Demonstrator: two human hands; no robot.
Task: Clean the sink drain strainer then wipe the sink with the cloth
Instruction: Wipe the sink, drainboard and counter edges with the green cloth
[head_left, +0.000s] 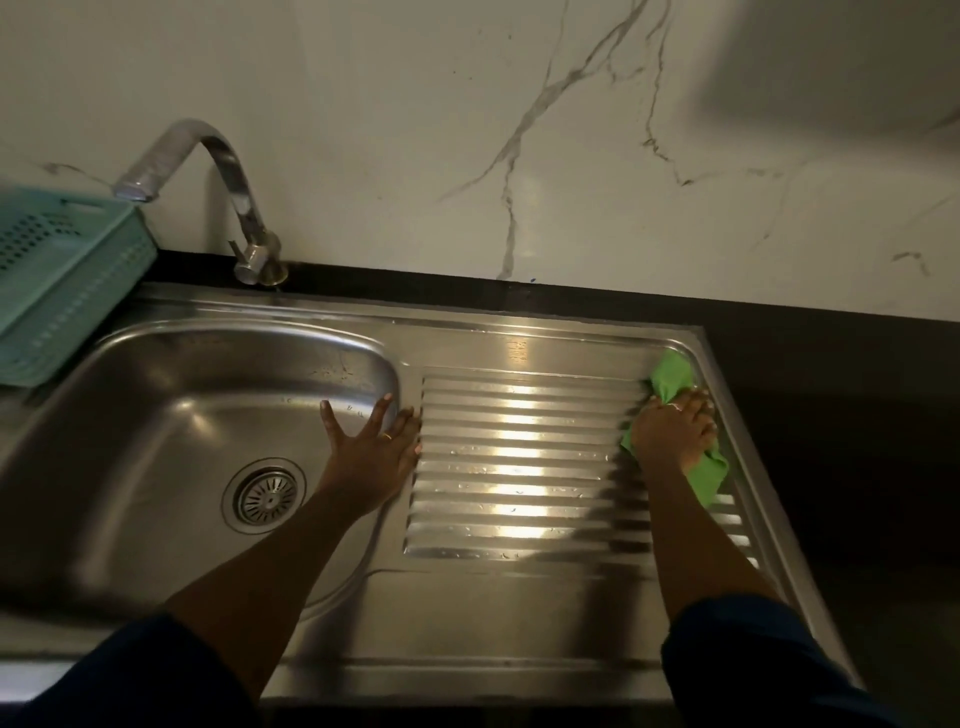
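Wiping stage here, by the look of it. The steel sink (363, 613) fills the view, and everything reads off its ribbed drainboard (524, 467): the bowl (156, 426) lies to the drainboard's left, the curved tap (228, 171) stands behind the bowl at the drainboard's far-left side, and a teal plastic basket (57, 270) sits further left again, overhanging the bowl's back corner.

Now the hands. The left hand (371, 441) is spread wide and flat, palm planted on the strip between bowl and drainboard, fingers splayed over the bowl's edge, holding nothing, just bracing. The right hand (672, 431) is at the drainboard's far right end, closed down over the green cloth (675, 376), which is bunched under the palm with folds poking out beyond the fingers and back toward the wrist. The cloth is pressed onto the steel near the far right corner.

The drain strainer (267, 494) sits seated in the bowl's floor, left of the drainboard, and looks clear of debris, so I'd judge that first job done.

Water beads glint on the ribs in the middle of the drainboard. Next move, I'd say: drag the cloth leftward along the grooves, pressing into the channels, then work into the bowl.
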